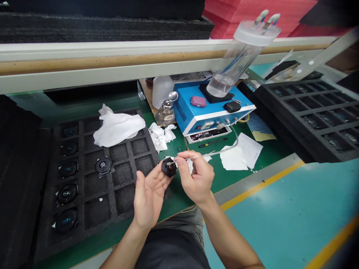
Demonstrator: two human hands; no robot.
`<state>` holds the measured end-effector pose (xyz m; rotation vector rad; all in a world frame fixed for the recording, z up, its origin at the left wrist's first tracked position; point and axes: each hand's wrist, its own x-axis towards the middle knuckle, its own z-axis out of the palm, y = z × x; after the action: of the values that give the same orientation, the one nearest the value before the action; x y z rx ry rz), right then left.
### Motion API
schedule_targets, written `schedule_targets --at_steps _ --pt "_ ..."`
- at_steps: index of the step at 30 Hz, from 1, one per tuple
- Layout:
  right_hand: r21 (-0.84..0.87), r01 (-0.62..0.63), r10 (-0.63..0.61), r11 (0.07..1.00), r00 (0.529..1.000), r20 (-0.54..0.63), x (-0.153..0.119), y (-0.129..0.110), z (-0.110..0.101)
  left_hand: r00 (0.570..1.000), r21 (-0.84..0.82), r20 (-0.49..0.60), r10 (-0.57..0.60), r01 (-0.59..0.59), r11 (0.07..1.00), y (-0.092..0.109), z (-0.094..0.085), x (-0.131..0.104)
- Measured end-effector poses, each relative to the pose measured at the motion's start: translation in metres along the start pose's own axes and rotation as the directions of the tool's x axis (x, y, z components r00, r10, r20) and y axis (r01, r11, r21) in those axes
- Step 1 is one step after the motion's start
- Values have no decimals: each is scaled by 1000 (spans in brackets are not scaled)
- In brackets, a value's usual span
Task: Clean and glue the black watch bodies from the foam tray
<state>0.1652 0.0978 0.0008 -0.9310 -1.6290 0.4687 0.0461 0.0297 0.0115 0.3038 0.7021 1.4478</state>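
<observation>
While the foam tray (110,195) sat at far left, round parts (66,193) filled its leftmost column, and a white cloth (119,129) lay over its far end. Your left hand (150,196) was spread open, palm up, and there was the black disc (169,167), resting against its fingertips! Your right hand (196,175) was closed in a pinch on a thin stick (181,160), its tip right at the disc's face. Behind stood the blue box (190,108), a clear hose (235,144) curving from its front toward your right hand. Farther right, white papers (242,151) lay on the green table (218,181).
</observation>
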Motion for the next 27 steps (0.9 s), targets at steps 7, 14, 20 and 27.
schedule_targets --at_steps 7,14,20,27 --pt "-22 3 -3 1000 1000 -2 1 -1 0 1000 0 8 2 -2 1000 -1 0 0" --pt "-14 0 0 1000 1000 0 0 0 0 1000 -5 7 7 -7 1000 0 0 -1" --pt "-21 -1 1 1000 1000 2 1 -1 0 1000 5 0 2 -2 1000 0 0 0" --pt "-23 7 -7 1000 1000 -4 1 -1 0 1000 -3 1 8 -8 1000 0 -1 0"
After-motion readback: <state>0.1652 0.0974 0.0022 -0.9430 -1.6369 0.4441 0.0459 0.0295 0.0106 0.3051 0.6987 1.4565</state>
